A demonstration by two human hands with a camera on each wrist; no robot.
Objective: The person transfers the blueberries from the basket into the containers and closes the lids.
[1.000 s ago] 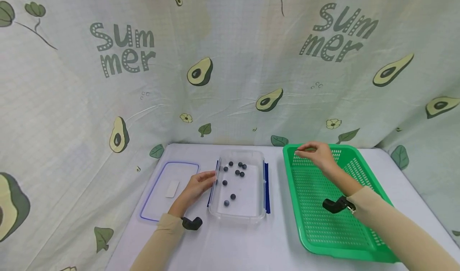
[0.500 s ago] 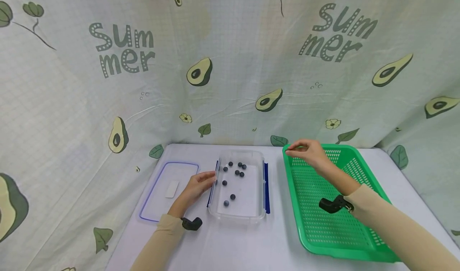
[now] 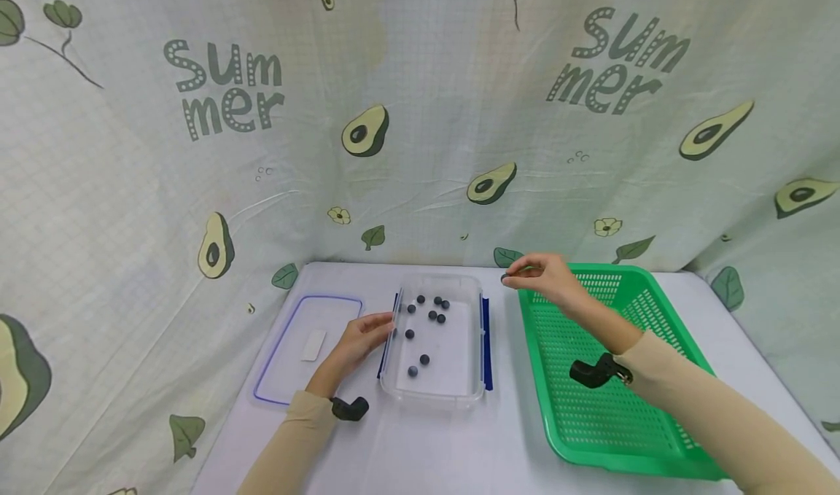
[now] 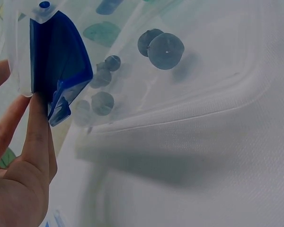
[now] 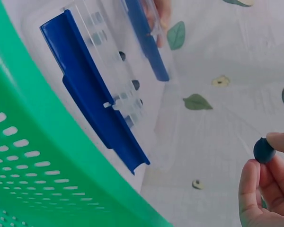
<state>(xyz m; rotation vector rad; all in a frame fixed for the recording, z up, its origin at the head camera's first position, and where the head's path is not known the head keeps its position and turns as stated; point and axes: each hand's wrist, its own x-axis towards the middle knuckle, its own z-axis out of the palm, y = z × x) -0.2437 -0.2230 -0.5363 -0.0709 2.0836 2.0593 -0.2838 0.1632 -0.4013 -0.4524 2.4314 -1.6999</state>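
Observation:
In the head view my right hand (image 3: pixel 541 276) is up over the far left corner of the green basket (image 3: pixel 545 407). It pinches a blueberry (image 5: pixel 264 151) between thumb and fingertips, its dark round side showing in the right wrist view. My left hand (image 3: pixel 357 342) touches the left side of a clear plastic box (image 3: pixel 429 399), fingers nearly straight. In the left wrist view its fingertips are at the rim beside a blue latch flap (image 4: pixel 61 56). Several blueberries (image 3: pixel 424 360) lie scattered in the box, mostly in its left and far parts.
A clear lid with a blue-purple seal (image 3: pixel 278 356) lies left of the box, a small white rectangle (image 3: pixel 314 345) showing on it. The box's right blue latch flap (image 3: pixel 488 342) sticks out towards the basket. A printed curtain (image 3: pixel 420 116) hangs behind the white table (image 3: pixel 394 451).
My right hand has moved left, from above the basket's far end to just past its left rim, with the blueberry in its fingertips. My left hand stays at the box.

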